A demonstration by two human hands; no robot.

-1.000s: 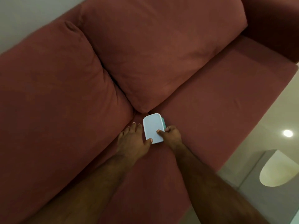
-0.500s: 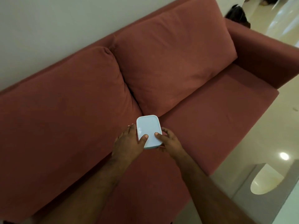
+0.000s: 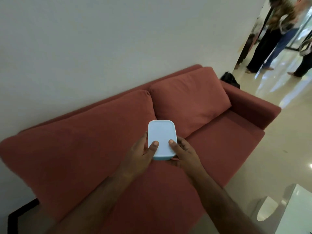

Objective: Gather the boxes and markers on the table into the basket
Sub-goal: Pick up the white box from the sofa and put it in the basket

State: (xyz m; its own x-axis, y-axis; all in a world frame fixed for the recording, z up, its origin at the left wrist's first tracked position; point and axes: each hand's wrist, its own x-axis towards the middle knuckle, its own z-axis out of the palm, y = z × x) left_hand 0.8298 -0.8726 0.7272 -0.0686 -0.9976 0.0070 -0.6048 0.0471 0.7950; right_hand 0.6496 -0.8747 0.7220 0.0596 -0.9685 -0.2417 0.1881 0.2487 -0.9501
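My left hand (image 3: 141,153) grips the left edge of the pale blue rounded-rectangular plastic box (image 3: 161,138), thumb laid flat on its lid and fingers curled underneath; a second ago that same box lay down in the crease of the rust-red fabric sofa (image 3: 84,149), and now I have it lifted clear of the seat, held in the air in front of the back cushions; my right hand (image 3: 184,152) clasps the right edge the same way, thumb on top, fingers wrapped below. My view has also pulled back and risen, so the cream wall (image 3: 101,39) fills the upper frame and the glossy tiled floor (image 3: 287,132) shows at right, with people standing far off; I judge the pickup done and the carry beginning; no basket or table is plainly in sight, so I must turn to find them.
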